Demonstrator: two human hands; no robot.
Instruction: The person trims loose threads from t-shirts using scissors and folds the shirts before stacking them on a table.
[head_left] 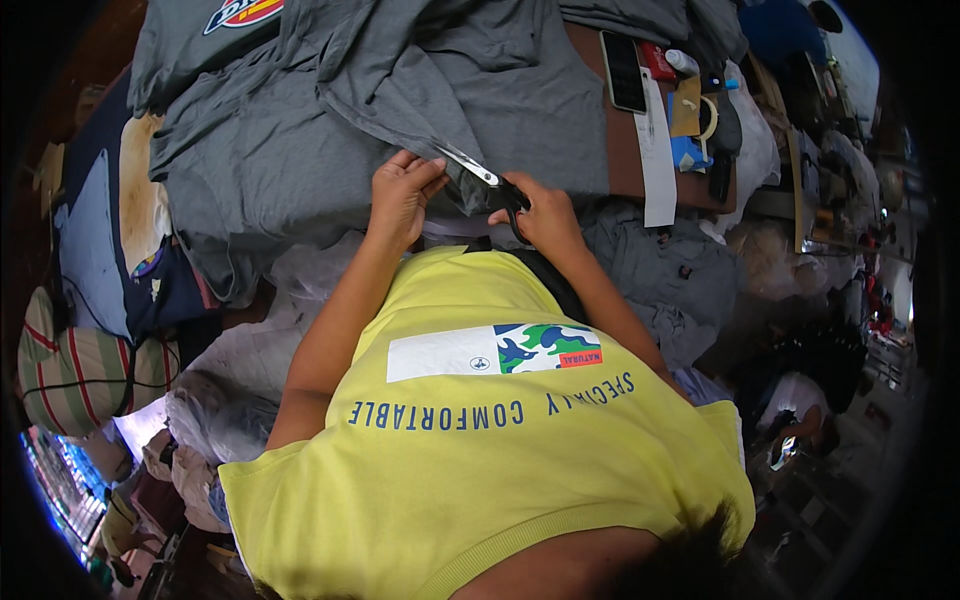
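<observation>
Grey garments [270, 150] lie spread and heaped over the table in front of me. My left hand [403, 193] pinches a fold of the grey fabric near the table's front edge. A pair of scissors [484, 175] with silver blades and black handles is in my right hand [543, 215], its fingers around the handles. The blades point up and left, their tips at the cloth just beyond my left fingertips. Whether the blades are cutting into the cloth, I cannot tell.
To the right on the brown tabletop are a phone [623, 72], a long white paper strip [657, 160] and a tape roll [709, 118]. More grey clothing [650, 255] hangs below the table's right side. A striped cushion [85, 370] with a dark cable sits at the left.
</observation>
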